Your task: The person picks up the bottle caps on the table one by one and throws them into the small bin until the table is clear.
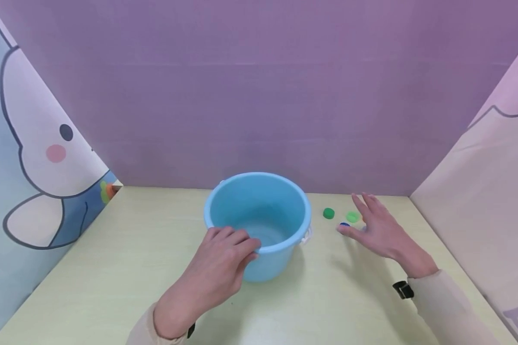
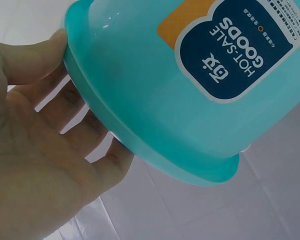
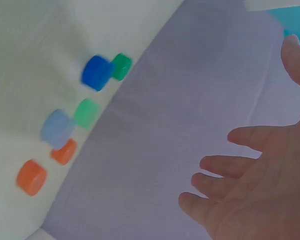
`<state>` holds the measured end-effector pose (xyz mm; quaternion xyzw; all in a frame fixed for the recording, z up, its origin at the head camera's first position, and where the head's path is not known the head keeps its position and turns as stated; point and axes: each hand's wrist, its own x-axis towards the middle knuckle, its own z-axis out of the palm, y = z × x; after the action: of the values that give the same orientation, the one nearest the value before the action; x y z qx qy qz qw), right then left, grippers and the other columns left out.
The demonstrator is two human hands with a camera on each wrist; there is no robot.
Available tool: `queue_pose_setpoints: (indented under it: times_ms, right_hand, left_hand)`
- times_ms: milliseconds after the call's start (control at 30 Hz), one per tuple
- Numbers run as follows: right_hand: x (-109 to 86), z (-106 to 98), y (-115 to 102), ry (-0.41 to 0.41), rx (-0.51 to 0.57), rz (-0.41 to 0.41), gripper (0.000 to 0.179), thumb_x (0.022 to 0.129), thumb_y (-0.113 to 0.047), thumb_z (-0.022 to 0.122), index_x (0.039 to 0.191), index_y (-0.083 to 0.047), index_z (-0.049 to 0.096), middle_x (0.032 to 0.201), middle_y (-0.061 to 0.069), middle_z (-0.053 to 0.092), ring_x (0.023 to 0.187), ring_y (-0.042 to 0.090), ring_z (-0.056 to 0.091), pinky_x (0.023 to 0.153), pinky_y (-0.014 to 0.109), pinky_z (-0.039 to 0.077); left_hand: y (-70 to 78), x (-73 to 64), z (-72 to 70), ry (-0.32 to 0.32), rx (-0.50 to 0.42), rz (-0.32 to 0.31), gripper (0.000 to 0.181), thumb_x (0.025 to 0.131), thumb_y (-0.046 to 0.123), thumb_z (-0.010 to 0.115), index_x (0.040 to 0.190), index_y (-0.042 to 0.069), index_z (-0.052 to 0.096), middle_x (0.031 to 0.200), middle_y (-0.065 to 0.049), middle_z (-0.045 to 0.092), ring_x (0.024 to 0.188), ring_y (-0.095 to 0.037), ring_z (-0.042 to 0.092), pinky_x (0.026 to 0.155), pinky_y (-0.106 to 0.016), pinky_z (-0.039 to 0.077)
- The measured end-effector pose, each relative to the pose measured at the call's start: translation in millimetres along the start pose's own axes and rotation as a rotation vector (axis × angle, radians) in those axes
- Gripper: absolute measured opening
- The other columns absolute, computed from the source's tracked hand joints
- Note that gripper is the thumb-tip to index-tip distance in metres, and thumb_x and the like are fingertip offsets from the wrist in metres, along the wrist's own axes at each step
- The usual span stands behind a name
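A light blue plastic bucket (image 1: 268, 267) stands upright on the table, its inside showing only bare walls and floor. My left hand (image 1: 217, 268) grips the near rim, fingers over the edge; in the left wrist view the thumb lies against the outer wall. Over several bottle caps to the right of the bucket, my right hand (image 1: 384, 235) hovers with fingers spread, holding nothing. In the right wrist view lie a dark blue cap (image 3: 97, 73), a dark green cap (image 3: 122, 67), a light green cap (image 3: 86, 113), a pale blue cap (image 3: 58, 128) and two orange ones, one an orange cap (image 3: 31, 177).
The pale table (image 1: 155, 239) meets a purple backdrop (image 1: 259, 96) behind the bucket. Printed cloth panels stand at both sides, a cartoon figure (image 1: 64, 177) on the left one. A white handle joint (image 1: 306, 235) juts from the bucket's right side.
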<state>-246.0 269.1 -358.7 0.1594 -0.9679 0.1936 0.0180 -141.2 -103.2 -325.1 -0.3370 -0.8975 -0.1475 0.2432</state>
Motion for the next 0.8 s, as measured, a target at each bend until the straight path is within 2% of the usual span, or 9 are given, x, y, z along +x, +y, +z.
queue_pose_setpoints:
  times_ms: [167, 500, 800]
  right_hand:
    - [1.4, 1.2, 15.4, -0.01, 0.018, 0.048, 0.103, 0.094, -0.063, 0.061, 0.16, 0.002, 0.015, 0.163, 0.033, 0.006, 0.149, 0.055, 0.006, 0.109, 0.076, 0.016]
    - [-1.4, 0.1, 39.9, -0.025, -0.028, 0.066, 0.101, 0.096, -0.061, 0.058, 0.157, 0.008, 0.018, 0.159, 0.041, 0.01, 0.145, 0.061, 0.01, 0.108, 0.076, 0.015]
    - [-6.3, -1.0, 65.1, -0.042, 0.005, 0.102, 0.101, 0.096, -0.059, 0.059, 0.157, 0.01, 0.016, 0.156, 0.044, 0.01, 0.141, 0.064, 0.013, 0.104, 0.078, 0.019]
  left_hand:
    - [0.1, -0.5, -0.3, -0.001, 0.003, -0.001, 0.017, 0.087, 0.013, 0.081, 0.1, 0.016, 0.07, 0.09, 0.005, 0.065, 0.085, -0.018, 0.056, 0.08, -0.04, 0.044]
    - [1.0, -0.1, -0.4, 0.007, 0.015, 0.007, 0.018, 0.086, 0.013, 0.082, 0.1, 0.016, 0.07, 0.09, 0.005, 0.064, 0.085, -0.018, 0.056, 0.079, -0.04, 0.044]
    - [0.8, -0.4, 0.0, 0.01, 0.011, 0.009, 0.018, 0.086, 0.013, 0.082, 0.1, 0.016, 0.07, 0.089, 0.005, 0.064, 0.084, -0.018, 0.056, 0.078, -0.04, 0.044]
